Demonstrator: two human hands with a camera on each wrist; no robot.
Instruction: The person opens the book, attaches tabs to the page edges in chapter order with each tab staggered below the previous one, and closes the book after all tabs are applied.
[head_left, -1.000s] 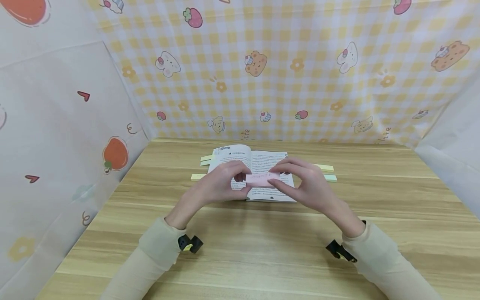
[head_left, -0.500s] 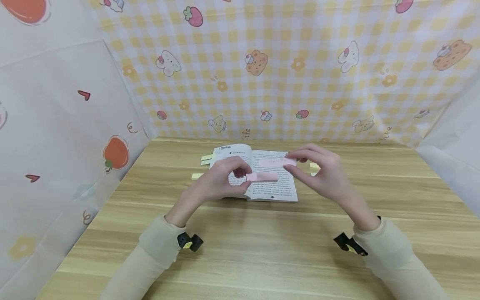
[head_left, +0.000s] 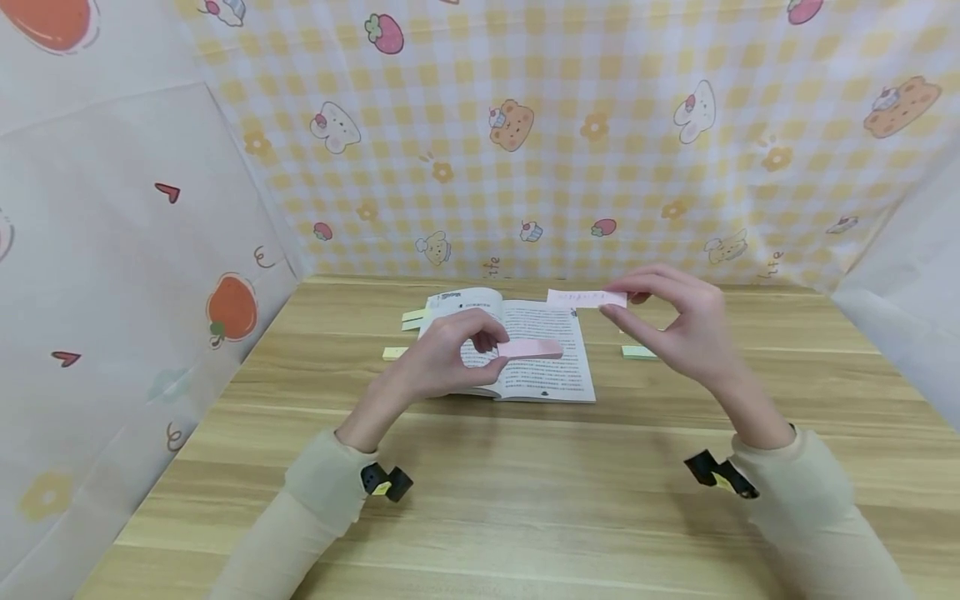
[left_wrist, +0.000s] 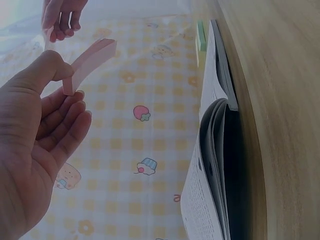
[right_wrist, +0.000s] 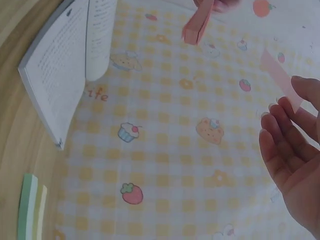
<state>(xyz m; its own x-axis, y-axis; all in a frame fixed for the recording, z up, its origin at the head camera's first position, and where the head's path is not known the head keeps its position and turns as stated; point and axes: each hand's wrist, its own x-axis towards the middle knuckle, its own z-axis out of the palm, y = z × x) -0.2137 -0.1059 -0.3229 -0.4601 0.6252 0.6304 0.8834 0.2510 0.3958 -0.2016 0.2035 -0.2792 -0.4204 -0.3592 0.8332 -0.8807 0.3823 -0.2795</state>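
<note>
Above the open book (head_left: 543, 375), my left hand (head_left: 450, 354) pinches a pad of pink sticky notes (head_left: 534, 348) by its left end. In the left wrist view the pink pad (left_wrist: 92, 62) shows as a thick stack between thumb and fingers. My right hand (head_left: 682, 329) holds a single pink sticky note (head_left: 577, 298) by its right end, higher and further right, apart from the pad. Handwriting runs along this strip. The right wrist view shows the strip (right_wrist: 280, 80) thin and straight between thumb and fingertips.
Yellow sticky notes (head_left: 393, 353) and pale yellow-green strips (head_left: 414, 318) lie at the book's left side. Right of the book is a green sticky note pad (head_left: 637, 352), partly behind my right hand. A checked cloth (head_left: 555, 183) hangs behind the wooden table (head_left: 510, 500).
The written pink note has come away from the pad. My right hand has carried it up and to the right, while my left hand stays nearly in place with the pad.
</note>
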